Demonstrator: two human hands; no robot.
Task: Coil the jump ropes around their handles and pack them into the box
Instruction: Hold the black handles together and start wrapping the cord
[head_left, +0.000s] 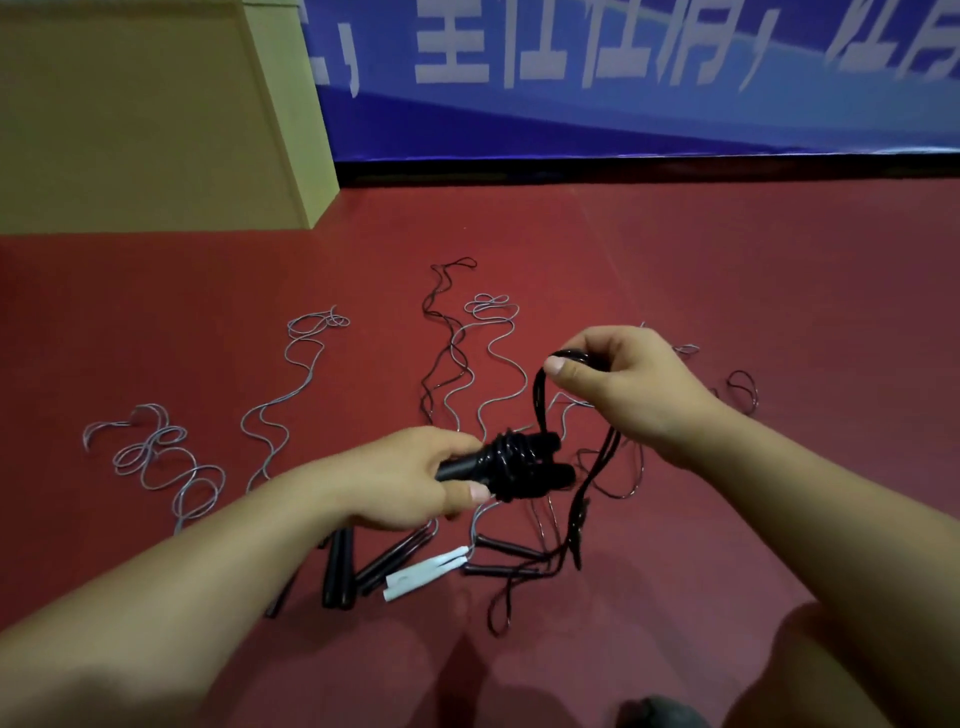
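Note:
My left hand (415, 475) grips a pair of black jump-rope handles (511, 465) held side by side, with several turns of black rope wound round them. My right hand (618, 382) pinches a loop of that black rope (540, 395) above and to the right of the handles; the rest of the rope hangs down to the floor. The cardboard box (156, 119) stands at the far left on the red floor.
Several uncoiled grey and black ropes (291, 400) lie spread over the red floor ahead. More black handles (340, 566) and a white pair (426, 571) lie under my hands. A blue banner (623, 78) closes off the far side. My knees show at the bottom.

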